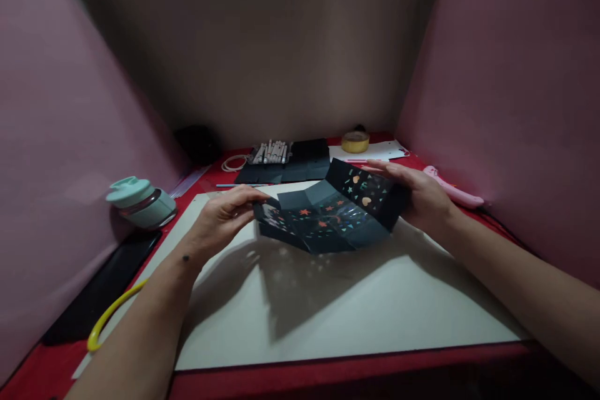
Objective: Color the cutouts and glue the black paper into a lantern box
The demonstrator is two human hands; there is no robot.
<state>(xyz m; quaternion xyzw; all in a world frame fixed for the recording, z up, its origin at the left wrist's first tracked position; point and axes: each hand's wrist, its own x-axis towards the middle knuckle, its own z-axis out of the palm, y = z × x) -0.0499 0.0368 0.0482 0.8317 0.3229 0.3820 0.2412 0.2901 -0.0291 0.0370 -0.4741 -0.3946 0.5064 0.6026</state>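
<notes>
The folded black sheet (323,194) hides part of the right hand (419,190) from me; the left forearm (154,300) covers some of the yellow loop (110,313). The back-left dark shape (197,142) seems too dim to identify.

No words, labels, brands or numbers can be read. The folded dark card (330,220) bears only picture signs: orange stars (304,212) around its middle, and two peach hearts (366,201) farther right.

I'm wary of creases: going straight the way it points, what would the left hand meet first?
The left hand would probably meet the dark folded card it pinches, though depth is unclear.
</notes>
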